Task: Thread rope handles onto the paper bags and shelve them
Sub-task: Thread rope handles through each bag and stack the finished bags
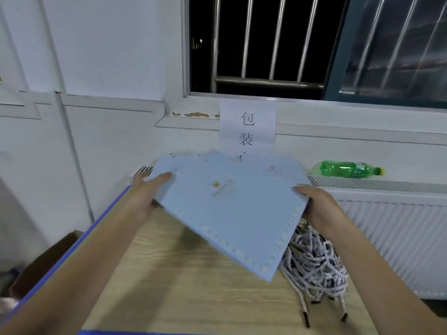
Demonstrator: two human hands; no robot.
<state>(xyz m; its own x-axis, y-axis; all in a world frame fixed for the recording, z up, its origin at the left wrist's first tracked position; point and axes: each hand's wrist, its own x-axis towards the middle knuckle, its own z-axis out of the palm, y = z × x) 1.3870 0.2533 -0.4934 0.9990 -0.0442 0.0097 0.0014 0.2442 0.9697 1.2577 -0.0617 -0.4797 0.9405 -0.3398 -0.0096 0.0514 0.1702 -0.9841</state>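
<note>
A flat stack of light blue paper bags hangs tilted above the wooden table, one corner pointing down toward me. My left hand grips the stack's left edge, thumb on top. My right hand holds the right edge, thumb on top and fingers underneath. A tangled pile of white-and-dark twisted rope handles lies on the table at the right, partly hidden under the bags. The bags are blurred.
The table has a blue edge on its left. A white radiator stands to the right, with a green plastic bottle lying on it. A paper sign hangs below the barred window. A cardboard box sits low left.
</note>
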